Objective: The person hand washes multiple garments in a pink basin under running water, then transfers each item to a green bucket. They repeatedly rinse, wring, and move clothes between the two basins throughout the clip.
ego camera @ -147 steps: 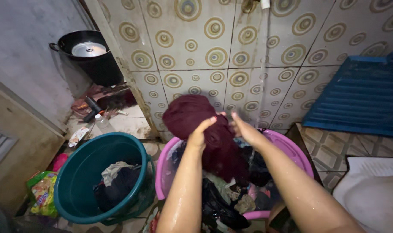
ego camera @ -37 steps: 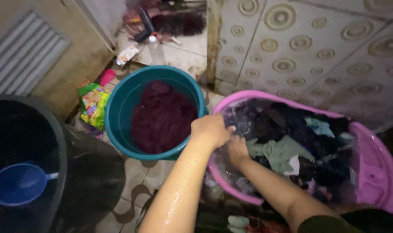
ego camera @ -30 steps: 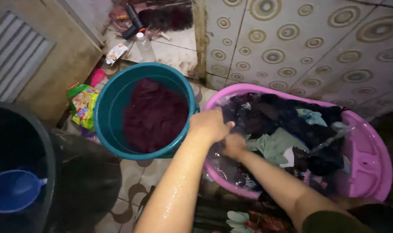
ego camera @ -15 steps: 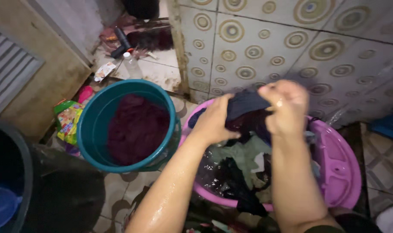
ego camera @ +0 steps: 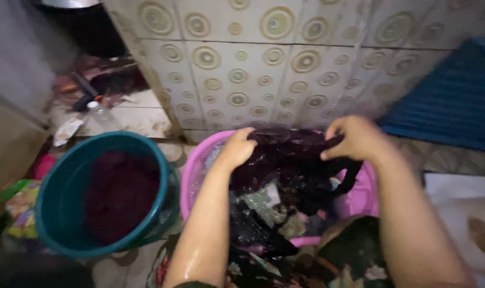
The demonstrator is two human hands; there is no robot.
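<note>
Two bare hands are in view, both closed on one dark wet garment (ego camera: pixel 296 160) held up over the pink basin (ego camera: pixel 360 197). The left hand (ego camera: pixel 237 149) grips the garment's left end with curled fingers; the right hand (ego camera: pixel 357 137) pinches its right end, fist closed. The garment hangs stretched between them, its lower part draping down onto the heap of clothes (ego camera: pixel 269 213) in the basin. The frame is blurred, so the number of pieces in that heap cannot be told.

Two tubs are counted: the pink basin and, just beside it on the left, one teal tub (ego camera: pixel 50 213) holding one maroon cloth (ego camera: pixel 120 194).

One clear plastic bottle (ego camera: pixel 98 114) lies on the floor beyond the teal tub. One colourful packet (ego camera: pixel 18 213) lies at the tub's left. One blue ribbed board (ego camera: pixel 445 101) leans against the tiled wall (ego camera: pixel 264 58) at right.
</note>
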